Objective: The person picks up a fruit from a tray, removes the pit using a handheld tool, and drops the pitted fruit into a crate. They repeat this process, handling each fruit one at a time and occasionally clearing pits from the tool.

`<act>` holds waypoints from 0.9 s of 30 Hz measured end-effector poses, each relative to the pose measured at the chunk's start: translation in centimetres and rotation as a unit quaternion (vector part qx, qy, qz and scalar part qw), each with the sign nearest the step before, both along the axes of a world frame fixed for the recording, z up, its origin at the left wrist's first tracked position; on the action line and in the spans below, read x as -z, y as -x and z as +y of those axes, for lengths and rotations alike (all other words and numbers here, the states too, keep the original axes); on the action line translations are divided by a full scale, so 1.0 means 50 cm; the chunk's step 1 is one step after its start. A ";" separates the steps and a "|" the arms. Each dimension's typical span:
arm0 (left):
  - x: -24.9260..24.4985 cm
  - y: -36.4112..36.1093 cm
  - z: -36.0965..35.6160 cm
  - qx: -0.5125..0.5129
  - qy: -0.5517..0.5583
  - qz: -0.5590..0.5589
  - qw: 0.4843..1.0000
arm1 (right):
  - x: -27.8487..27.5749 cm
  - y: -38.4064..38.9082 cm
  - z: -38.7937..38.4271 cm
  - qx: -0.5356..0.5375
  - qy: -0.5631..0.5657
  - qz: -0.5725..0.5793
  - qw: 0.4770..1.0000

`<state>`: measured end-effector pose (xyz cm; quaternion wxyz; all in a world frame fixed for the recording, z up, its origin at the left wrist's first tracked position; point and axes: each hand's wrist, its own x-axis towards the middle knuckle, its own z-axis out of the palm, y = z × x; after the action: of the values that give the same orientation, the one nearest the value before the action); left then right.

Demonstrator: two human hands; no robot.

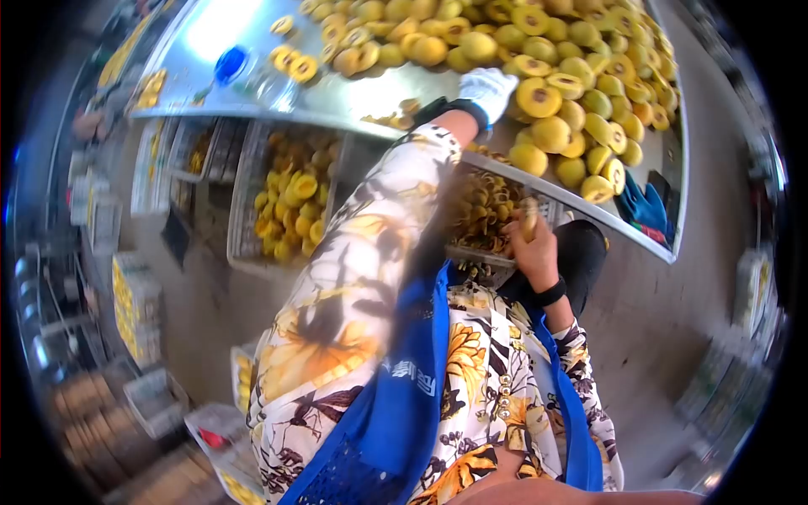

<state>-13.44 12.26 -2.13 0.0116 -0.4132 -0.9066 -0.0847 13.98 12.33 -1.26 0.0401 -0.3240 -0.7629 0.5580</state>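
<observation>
My left hand (488, 91), in a white glove with a dark band at the wrist, reaches onto the metal table at the near edge of a heap of halved yellow peaches (539, 98). Its fingertips are right beside the cut fruit, and their grip is partly hidden. Lower and to the right, my bare right hand (534, 249), with a black wristband, is closed around a short tool with a light brown handle (528, 217). That hand is above my lap, beside a crate of brownish-yellow scraps (488, 206) under the table edge.
The metal table (370, 94) has a raised rim. On it lie a bottle with a blue cap (231, 64) and blue gloves (646, 210) at the right corner. A crate of peach pieces (290, 206) stands below the table, left of my arm. Stacked crates (137, 307) line the floor further left.
</observation>
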 end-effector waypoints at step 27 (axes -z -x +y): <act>-0.087 -0.268 -0.259 -0.241 -0.632 -0.542 0.499 | -0.085 0.068 -0.096 -0.179 -0.251 0.033 0.951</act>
<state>-0.04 -0.70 2.23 -0.2045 0.0659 -0.5047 -0.8361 10.56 7.51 2.98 0.0449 -0.1430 -0.9220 0.3571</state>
